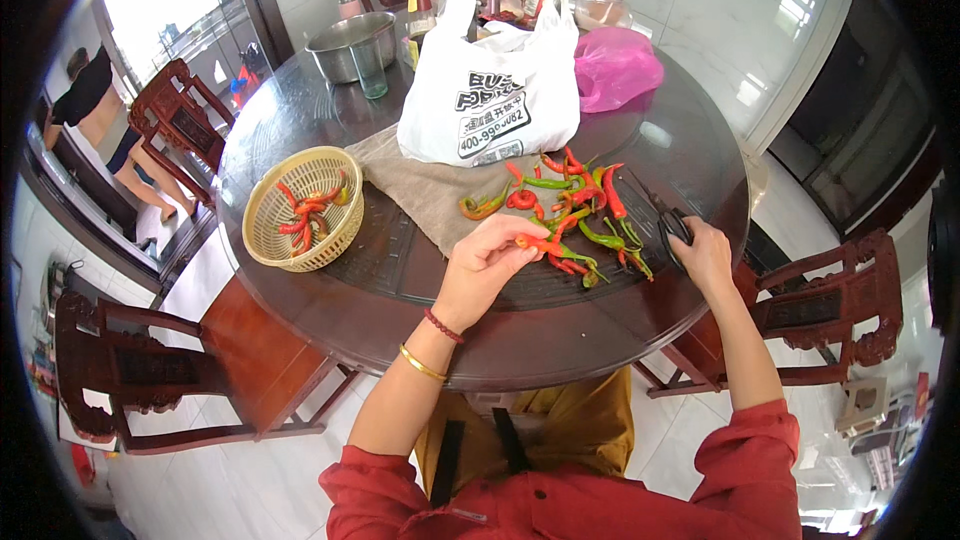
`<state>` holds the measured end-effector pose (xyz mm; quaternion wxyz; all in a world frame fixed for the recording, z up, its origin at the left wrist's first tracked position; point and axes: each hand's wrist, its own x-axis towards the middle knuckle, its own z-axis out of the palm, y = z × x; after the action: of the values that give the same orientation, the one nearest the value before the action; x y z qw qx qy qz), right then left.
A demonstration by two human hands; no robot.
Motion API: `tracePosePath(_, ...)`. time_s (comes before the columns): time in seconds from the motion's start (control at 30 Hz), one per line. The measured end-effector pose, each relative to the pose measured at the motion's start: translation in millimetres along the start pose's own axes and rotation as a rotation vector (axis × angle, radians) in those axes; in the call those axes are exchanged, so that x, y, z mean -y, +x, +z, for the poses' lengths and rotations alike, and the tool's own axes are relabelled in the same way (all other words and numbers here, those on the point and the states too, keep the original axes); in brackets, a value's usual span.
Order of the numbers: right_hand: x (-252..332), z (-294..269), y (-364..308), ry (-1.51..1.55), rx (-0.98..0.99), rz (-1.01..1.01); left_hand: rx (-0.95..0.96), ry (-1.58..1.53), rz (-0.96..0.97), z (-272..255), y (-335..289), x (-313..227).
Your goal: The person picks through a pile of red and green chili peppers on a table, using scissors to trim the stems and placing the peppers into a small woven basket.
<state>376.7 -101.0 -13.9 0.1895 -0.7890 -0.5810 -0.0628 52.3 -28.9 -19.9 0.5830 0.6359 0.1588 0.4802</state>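
Observation:
Between thumb and fingers, my left hand (482,275) pinches a red chili pepper (540,243) with a green stem, held over the table's near middle. My right hand (703,252) grips black-handled scissors (662,212) at the right, their blades pointing away toward the far left. A loose pile of red and green chili peppers (585,195) lies between my hands, partly on a beige cloth (410,186) and partly on the dark tabletop. To the left, a cream plastic basket (262,230) contains several red peppers (308,212).
Beyond the cloth stands a white plastic bag (490,90), with a pink bag (615,70) to its right. A metal pot (335,45) and a glass (371,75) are at the far left of the round table (400,340). Wooden chairs (150,365) flank it. Another person (105,115) is at the doorway.

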Motion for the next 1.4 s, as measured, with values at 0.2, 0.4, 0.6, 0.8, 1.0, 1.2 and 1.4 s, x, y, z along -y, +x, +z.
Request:
tracePosePath(0.2,-25.2,27.7,33.5,-0.217,0.035,0.074,-0.010,0.005,-0.014,3.2,2.9,-0.5)
tracePosePath(0.4,-8.9,21.1,28.8,-0.091,-0.079,-0.166,-0.006,-0.189,-0.147,1.1,1.3,6.6)
tracePosePath(0.6,123.0,-35.5,-4.0,0.702,0.492,-0.445,0.034,-0.155,-0.270,-3.6,-3.7,7.9)
tracePosePath(0.8,137.3,-30.5,-12.7,0.702,0.431,-0.539,0.067,-0.183,-0.205,0.0,1.3,3.6)
tracePosePath(1.0,134.6,-23.9,-22.8,0.950,0.432,-0.671,0.230,-0.538,-0.242,-4.3,-6.2,0.9)
tracePosePath(1.2,127.5,-9.6,-32.9,1.429,0.779,-0.297,0.268,-0.635,-0.277,-0.2,-8.0,-1.8)
tracePosePath(1.4,131.0,-14.1,-24.9,1.052,0.726,-0.148,0.147,-0.186,-0.167,-4.7,-2.0,1.3)
